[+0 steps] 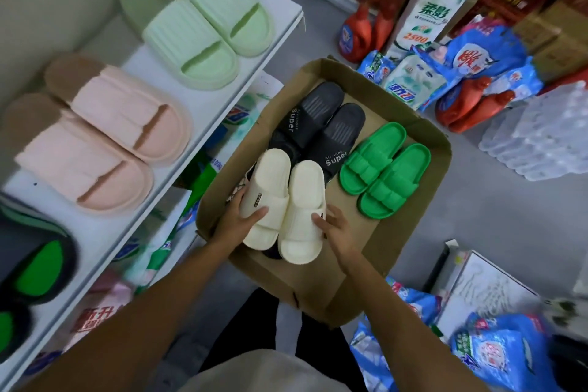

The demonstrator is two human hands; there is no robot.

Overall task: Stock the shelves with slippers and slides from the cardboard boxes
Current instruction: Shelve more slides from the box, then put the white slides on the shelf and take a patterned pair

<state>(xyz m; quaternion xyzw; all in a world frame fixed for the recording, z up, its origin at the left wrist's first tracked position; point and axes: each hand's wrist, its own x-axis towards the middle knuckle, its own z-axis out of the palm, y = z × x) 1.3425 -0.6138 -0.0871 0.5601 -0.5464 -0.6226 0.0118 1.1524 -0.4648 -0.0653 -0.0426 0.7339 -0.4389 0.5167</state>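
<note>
My left hand (pixel 239 222) grips the left cream slide (pixel 266 197), my right hand (pixel 331 223) holds its mate (pixel 302 213), both in the cardboard box (pixel 423 143), green slides (pixel 383 169) just beyond.

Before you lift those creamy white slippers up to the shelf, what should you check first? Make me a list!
1. Left hand grips the left cream foam slide: ok.
2. Right hand grips the right cream foam slide: ok.
3. Both slides sit together as a pair: ok.
4. Black "Super" slides partly under the cream pair, might snag: cannot tell.
5. Bright green slides lie apart in the brown cardboard box: ok.
6. Free spot on the white shelf between the pink slides and the black-and-green slides: ok, though narrow.
</note>
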